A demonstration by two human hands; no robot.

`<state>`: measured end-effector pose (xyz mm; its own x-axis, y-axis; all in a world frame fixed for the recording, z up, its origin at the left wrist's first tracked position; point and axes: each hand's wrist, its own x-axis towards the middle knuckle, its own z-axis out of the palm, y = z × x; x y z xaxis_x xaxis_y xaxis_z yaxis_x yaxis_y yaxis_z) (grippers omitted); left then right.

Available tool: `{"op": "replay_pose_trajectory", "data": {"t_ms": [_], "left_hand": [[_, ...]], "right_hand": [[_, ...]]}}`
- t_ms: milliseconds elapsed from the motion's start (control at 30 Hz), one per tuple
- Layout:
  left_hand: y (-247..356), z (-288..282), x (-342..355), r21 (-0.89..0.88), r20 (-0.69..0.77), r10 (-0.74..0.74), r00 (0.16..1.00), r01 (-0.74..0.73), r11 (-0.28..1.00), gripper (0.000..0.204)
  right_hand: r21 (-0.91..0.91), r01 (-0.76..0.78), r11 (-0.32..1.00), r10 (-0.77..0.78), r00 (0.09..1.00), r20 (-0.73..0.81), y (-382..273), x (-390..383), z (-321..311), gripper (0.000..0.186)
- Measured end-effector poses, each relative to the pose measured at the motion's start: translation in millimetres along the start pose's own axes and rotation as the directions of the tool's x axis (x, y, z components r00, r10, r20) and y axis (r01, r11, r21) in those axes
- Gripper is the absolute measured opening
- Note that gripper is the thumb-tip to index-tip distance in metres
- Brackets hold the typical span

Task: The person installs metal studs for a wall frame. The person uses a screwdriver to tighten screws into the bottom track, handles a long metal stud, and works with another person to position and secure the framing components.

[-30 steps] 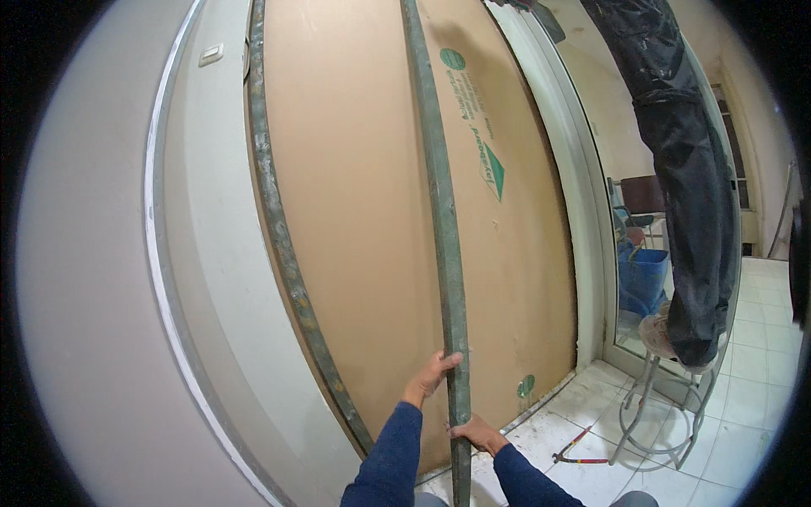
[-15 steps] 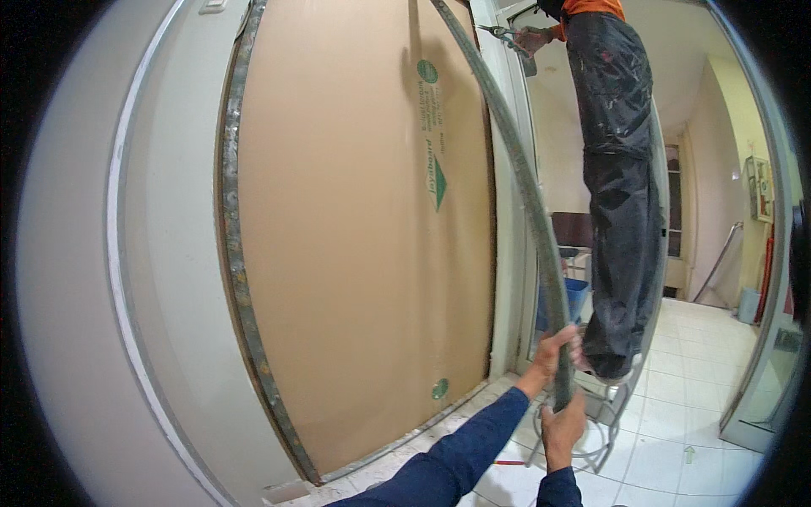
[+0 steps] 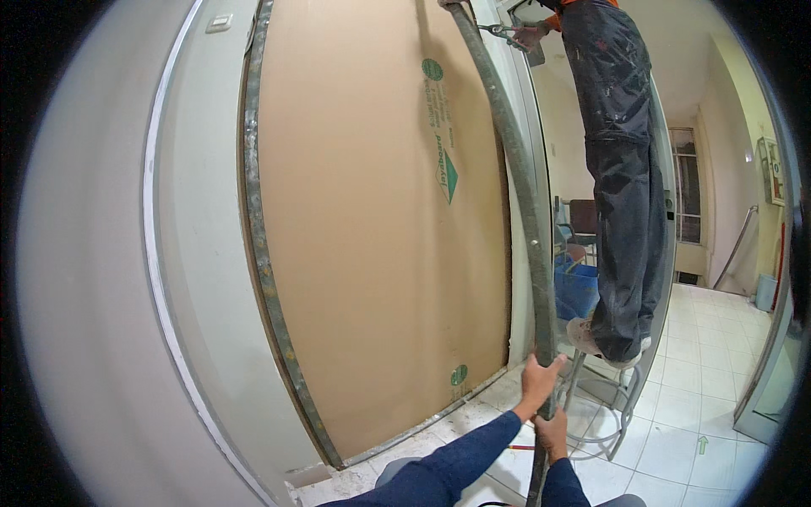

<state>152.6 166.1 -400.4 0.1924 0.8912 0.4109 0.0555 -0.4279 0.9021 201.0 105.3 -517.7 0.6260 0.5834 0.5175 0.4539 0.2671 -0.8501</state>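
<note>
My left hand (image 3: 536,384) is closed round a long grey metal channel (image 3: 528,211), with my right hand (image 3: 551,435) gripping it just below. The channel runs from the bottom of the view up along the right edge of a tall tan board (image 3: 372,237) with green printed marks. A co-worker in dark trousers (image 3: 621,194) stands on a metal stool (image 3: 625,414) beside me; this worker's hand (image 3: 528,38) holds snips (image 3: 498,32) close to the channel's upper part.
A second metal strip (image 3: 270,279) lines the board's left edge, by a pale wall with a switch (image 3: 218,23). A red-handled tool (image 3: 519,448) lies on white floor tiles (image 3: 693,380). A glass door (image 3: 764,389), blue bin (image 3: 574,291) and chair (image 3: 581,215) show at right.
Both my hands and the channel have moved right, from the board's middle to its right edge. The co-worker's hand with the snips has come into view beside the channel's upper part.
</note>
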Motion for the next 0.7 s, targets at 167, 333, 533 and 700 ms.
{"op": "replay_pose_trajectory", "data": {"t_ms": [167, 333, 533, 700], "left_hand": [[-14, -43, 18, -0.131, 0.165, 0.088, 0.982, -0.066, 0.989, 0.066], [-8, -75, 31, 0.192, 0.147, 0.080, 0.986, -0.108, 0.975, 0.070], [21, -70, 22, -0.492, 0.171, 0.233, 0.957, -0.121, 0.862, 0.023], [64, -56, -35, -0.471, 0.259, 0.330, 0.908, -0.179, 0.864, 0.030]], "right_hand": [[0.022, -0.072, 0.997, 0.072, 0.997, -0.012, -15, -17, 45, 0.045], [-0.027, 0.077, 0.997, -0.077, 0.997, 0.008, -33, -11, 63, 0.052], [0.085, 0.136, 0.987, -0.126, 0.986, -0.110, -58, -9, 62, 0.041], [0.089, 0.137, 0.987, -0.107, 0.954, -0.280, -83, -40, 12, 0.038]]}}
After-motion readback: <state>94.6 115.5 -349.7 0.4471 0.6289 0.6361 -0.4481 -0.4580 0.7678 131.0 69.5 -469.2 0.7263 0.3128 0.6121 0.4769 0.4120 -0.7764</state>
